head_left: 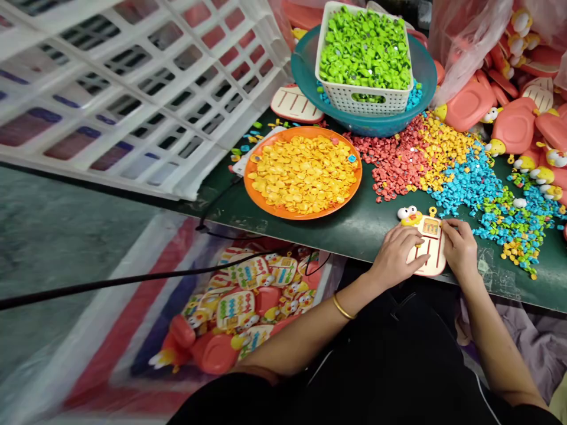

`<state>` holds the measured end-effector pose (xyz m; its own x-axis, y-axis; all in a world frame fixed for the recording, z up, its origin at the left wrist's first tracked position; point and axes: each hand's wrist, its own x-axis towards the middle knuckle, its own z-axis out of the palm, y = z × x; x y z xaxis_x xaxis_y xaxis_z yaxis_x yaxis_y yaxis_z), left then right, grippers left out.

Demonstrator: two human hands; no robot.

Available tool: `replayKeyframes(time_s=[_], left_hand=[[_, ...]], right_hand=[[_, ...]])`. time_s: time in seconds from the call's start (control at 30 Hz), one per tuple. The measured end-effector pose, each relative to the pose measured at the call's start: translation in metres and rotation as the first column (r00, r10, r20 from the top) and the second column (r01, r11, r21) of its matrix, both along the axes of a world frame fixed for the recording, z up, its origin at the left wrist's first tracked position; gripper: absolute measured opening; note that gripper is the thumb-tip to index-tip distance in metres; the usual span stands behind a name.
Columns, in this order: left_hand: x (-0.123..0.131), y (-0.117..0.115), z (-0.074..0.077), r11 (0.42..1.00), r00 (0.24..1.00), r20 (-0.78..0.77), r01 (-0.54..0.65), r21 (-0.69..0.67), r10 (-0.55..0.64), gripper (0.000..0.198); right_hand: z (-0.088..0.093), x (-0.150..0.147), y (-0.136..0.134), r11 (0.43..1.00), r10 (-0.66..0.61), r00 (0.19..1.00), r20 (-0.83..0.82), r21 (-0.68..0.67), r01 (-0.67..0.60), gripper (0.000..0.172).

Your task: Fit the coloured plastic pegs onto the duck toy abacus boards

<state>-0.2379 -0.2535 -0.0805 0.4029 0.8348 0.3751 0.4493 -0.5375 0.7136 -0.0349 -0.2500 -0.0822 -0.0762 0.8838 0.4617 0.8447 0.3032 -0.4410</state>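
A cream-coloured toy board with red grooves, a small picture window and a duck head with bulging eyes lies at the table's near edge. My left hand reaches over its left side, its fingertips closed at a small yellow piece above a groove. Against the right edge, my right hand grips the board with bent fingers. Behind the board spread loose small pieces: red pieces, yellow pieces, blue pieces and mixed green ones.
An orange plate heaped with yellow pieces stands left of my hands. Beyond it, a white basket of green pieces sits in a blue basin. A white crate leans at left; finished-looking toys fill a bag below. Salmon-coloured toys pile up right.
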Motion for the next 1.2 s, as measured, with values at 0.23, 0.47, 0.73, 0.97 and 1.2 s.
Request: replayKeyframes(time_s=[0.23,0.47,0.73,0.97,1.2], left_hand=[[0.002,-0.003,0.0,0.999,0.999,-0.019,-0.041,-0.018,0.041,0.02],[0.002,-0.003,-0.002,0.999,0.997,-0.063,-0.036,-0.041,0.033,0.018],[0.0,-0.001,0.008,0.992,0.968,-0.233,0.109,0.065,-0.091,0.038],[0.003,-0.003,0.007,0.995,0.976,-0.211,0.062,0.074,-0.045,0.037],[0.004,-0.005,0.002,0.996,0.979,-0.193,-0.048,0.078,0.063,0.043]], right_hand=[[0.018,0.005,-0.016,0.972,0.179,0.983,-0.036,-0.148,-0.182,0.023],[0.032,-0.018,0.052,0.974,0.127,0.987,-0.1,-0.174,-0.143,0.022],[0.023,-0.024,0.127,0.956,0.087,0.99,0.108,-0.29,-0.052,0.019],[0.014,-0.017,0.108,0.957,0.105,0.982,0.157,-0.284,-0.057,0.022],[0.033,-0.018,0.1,0.978,0.03,0.972,0.231,-0.206,0.019,0.023]])
